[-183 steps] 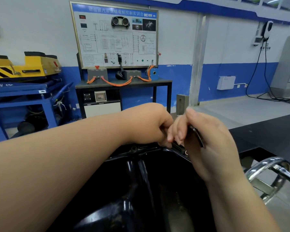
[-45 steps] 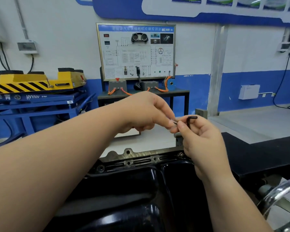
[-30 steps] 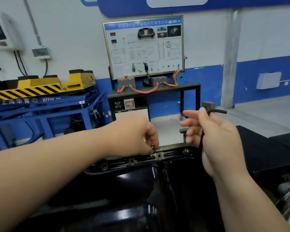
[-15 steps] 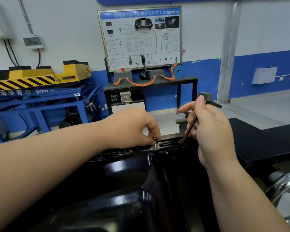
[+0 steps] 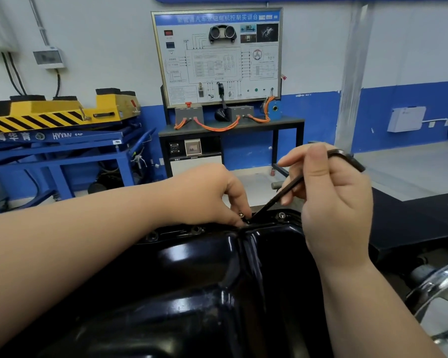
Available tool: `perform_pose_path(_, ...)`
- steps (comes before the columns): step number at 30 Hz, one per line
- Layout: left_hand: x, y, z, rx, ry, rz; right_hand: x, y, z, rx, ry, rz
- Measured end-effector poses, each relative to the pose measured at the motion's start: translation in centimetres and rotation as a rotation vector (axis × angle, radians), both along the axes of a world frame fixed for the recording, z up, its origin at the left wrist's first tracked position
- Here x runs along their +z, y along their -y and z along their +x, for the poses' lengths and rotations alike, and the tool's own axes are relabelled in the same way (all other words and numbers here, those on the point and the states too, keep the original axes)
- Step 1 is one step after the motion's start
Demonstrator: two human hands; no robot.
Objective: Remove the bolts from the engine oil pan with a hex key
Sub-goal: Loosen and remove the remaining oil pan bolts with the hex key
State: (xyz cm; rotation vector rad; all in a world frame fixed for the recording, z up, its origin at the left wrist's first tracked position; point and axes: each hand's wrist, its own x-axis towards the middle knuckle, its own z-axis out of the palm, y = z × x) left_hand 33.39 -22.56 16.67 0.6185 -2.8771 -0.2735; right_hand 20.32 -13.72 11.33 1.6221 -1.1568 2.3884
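Note:
The glossy black oil pan (image 5: 217, 275) fills the lower middle of the head view, its far flange running across the centre. My left hand (image 5: 210, 195) rests on that flange and pinches a small bolt (image 5: 241, 215) between thumb and fingertip. My right hand (image 5: 331, 200) grips a black L-shaped hex key (image 5: 282, 195), whose long arm slants down-left with its tip next to the bolt. Another bolt (image 5: 282, 215) sits in the flange to the right, and bolt holes (image 5: 195, 229) show to the left.
A black bench top (image 5: 411, 218) lies to the right, with a chrome ring (image 5: 440, 280) at the lower right. Beyond the pan stand a training board on a dark stand (image 5: 217, 60) and a blue and yellow lift cart (image 5: 57, 125).
My right hand has swung the hex key down so its tip now lies beside the bolt under my left fingers. My left hand stays on the flange, and the camera has moved slightly closer.

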Motion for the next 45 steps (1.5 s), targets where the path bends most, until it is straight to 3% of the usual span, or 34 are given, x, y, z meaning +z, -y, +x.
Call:
perform_pose_path(14,-0.1,0.4,0.1,-0.011,-0.025,0.034,0.4,-0.2,0.6,-0.041,-0.372,0.073)
perform_pose_path(19,-0.2,0.6,0.1,-0.004,-0.031,0.043,0.0,0.2,0.8,0.011,-0.565,0.360)
perform_pose_path(26,-0.2,1.0,0.8,0.002,0.019,0.100,0.1,-0.2,0.3,0.093,-0.490,0.415)
perform_pose_path(36,0.1,1.0,0.7,0.019,0.001,0.067,0.1,-0.3,0.1,0.180,-0.444,0.344)
perform_pose_path(45,0.2,0.1,0.7,-0.047,-0.033,0.126,0.2,-0.3,0.2,0.058,-0.429,0.327)
